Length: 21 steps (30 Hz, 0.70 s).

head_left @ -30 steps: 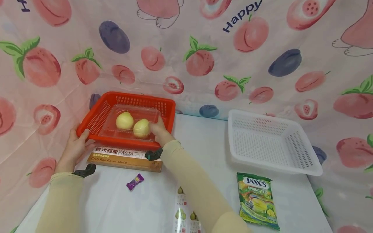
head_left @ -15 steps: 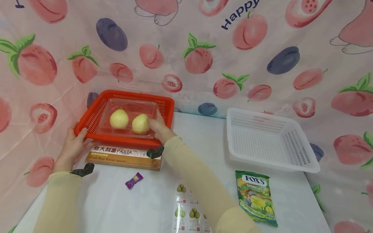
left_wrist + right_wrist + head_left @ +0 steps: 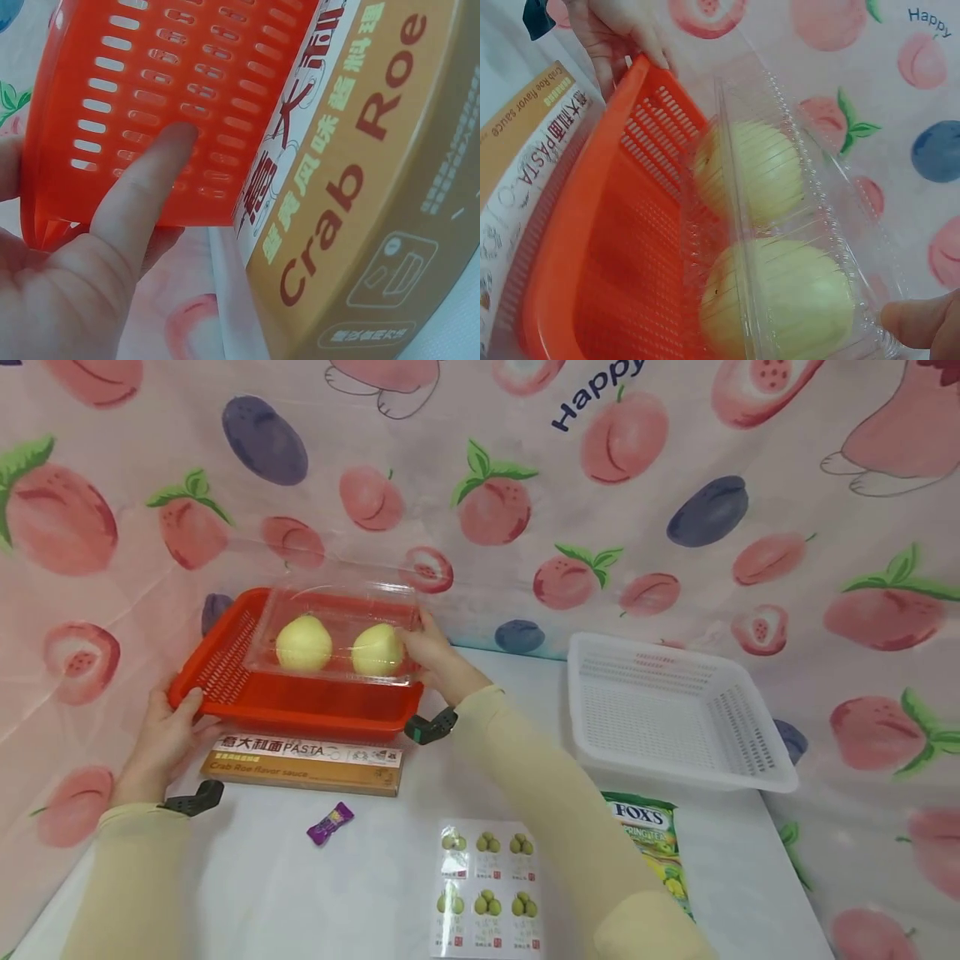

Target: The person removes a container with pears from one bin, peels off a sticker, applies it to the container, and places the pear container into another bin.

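At the left of the head view, my left hand (image 3: pixel 161 735) grips the left front corner of a red slotted plastic basket (image 3: pixel 300 720). In the left wrist view one finger lies along the outside of the basket wall (image 3: pixel 112 187). My right hand (image 3: pixel 438 652) holds the right end of a clear plastic fruit box (image 3: pixel 341 643) tilted above the basket. Two pale yellow pears (image 3: pixel 303 643) sit inside it. The right wrist view has the right thumb (image 3: pixel 915 319) on the box's edge; the other fingers are hidden there.
A pasta box (image 3: pixel 300 766) lies before the basket, with a purple wrapped candy (image 3: pixel 330 823) nearer. A sheet of pear stickers (image 3: pixel 487 889) lies at front. The right sleeve partly covers a green FOX'S candy bag (image 3: pixel 648 827). A white basket (image 3: pixel 675 718) stands at right.
My right hand has raised the fruit box with the pears out of the red basket and tilted it. The left hand keeps its grip on the basket. More of the sticker sheet shows.
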Motion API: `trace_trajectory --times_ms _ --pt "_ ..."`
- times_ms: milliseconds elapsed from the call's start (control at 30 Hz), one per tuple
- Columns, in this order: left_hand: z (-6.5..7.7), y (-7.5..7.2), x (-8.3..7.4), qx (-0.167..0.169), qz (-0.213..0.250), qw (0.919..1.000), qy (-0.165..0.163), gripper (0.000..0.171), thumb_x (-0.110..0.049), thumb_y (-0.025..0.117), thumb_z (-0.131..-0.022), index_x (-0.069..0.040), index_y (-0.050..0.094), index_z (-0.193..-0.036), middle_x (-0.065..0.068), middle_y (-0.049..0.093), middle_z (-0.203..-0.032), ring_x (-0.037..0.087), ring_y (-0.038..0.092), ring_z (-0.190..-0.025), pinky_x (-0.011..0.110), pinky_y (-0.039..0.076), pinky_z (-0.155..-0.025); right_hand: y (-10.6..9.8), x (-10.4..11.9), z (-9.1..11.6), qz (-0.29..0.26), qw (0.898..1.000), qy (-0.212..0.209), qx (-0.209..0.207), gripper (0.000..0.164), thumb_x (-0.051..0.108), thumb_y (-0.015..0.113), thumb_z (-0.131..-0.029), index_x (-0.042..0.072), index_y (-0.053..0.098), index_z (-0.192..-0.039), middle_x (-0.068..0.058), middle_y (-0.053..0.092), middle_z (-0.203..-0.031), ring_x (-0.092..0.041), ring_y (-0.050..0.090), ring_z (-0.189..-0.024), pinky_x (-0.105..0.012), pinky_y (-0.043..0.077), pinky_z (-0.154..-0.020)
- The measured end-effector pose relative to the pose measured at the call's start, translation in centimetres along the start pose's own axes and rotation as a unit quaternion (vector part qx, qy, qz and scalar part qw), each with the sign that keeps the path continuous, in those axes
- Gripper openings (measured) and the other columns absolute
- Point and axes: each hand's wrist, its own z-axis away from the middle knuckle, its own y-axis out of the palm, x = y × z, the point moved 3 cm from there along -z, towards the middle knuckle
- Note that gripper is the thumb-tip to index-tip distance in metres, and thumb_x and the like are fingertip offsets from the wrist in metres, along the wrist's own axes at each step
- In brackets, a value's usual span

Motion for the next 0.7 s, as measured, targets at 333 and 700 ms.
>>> trace_trajectory --times_ms 333,700 --pt "-0.3 0.0 -0.1 0.015 0.055 0.9983 0.011 0.080 -0.035 0.047 -0.101 -0.028 -0.013 -0.154 0.016 0.001 -0.155 0.013 0.054 -0.109 0.042 0.039 -0.091 -5.7 2.3 1.8 -0.014 0.999 0.033 -0.001 0.075 0.016 0.055 -0.101 0.039 0.010 -0.157 -0.011 0.022 -0.157 -0.043 0.029 -0.137 -0.064 0.035 -0.100" --pt "-1.1 -0.6 0.1 0.016 0.062 0.9979 0.003 0.080 -0.035 0.048 -0.101 -0.030 -0.013 -0.154 0.012 0.000 -0.155 0.018 0.048 -0.115 0.044 0.039 -0.091 -12.7 2.6 4.1 -0.014 0.999 0.010 -0.043 0.073 0.014 0.051 -0.101 0.036 0.011 -0.157 -0.009 0.011 -0.160 -0.044 0.032 -0.135 -0.064 0.035 -0.100"
